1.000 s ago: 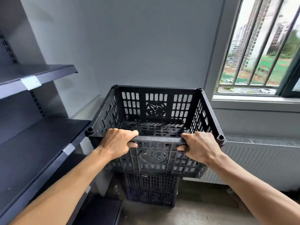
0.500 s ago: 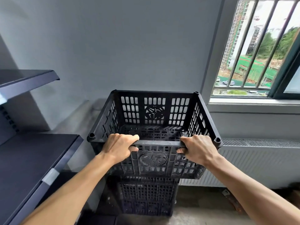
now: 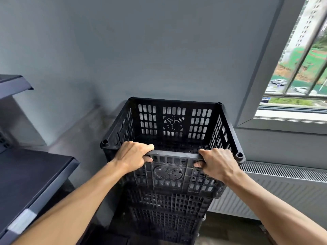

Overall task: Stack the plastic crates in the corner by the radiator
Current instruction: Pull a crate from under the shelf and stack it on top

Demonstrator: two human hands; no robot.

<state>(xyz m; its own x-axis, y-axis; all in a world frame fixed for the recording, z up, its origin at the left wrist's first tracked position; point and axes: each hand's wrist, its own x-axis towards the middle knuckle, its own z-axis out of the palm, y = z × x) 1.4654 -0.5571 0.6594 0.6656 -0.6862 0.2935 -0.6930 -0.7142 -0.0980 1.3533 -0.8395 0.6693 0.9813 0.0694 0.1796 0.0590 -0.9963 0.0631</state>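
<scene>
Seating crate (image 3: 174, 121): left hand (image 3: 131, 154) and right hand (image 3: 216, 162) grip its rim; keep level, corners over stack (image 3: 166, 214) beneath hands.

One wide-angle camera was worn on the person's head. It faced forward and down into the room corner, with the wall (image 3: 159, 50) straight ahead. The view was close: both forearms entered from the bottom edge, and the left hand (image 3: 132, 154) and right hand (image 3: 217, 163) gripped the near rim of the crate (image 3: 174, 121) at frame centre. Shelves (image 3: 31, 174) cut the left edge, the window (image 3: 300, 68) the upper right corner, the radiator (image 3: 283, 183) the right edge below it.
</scene>
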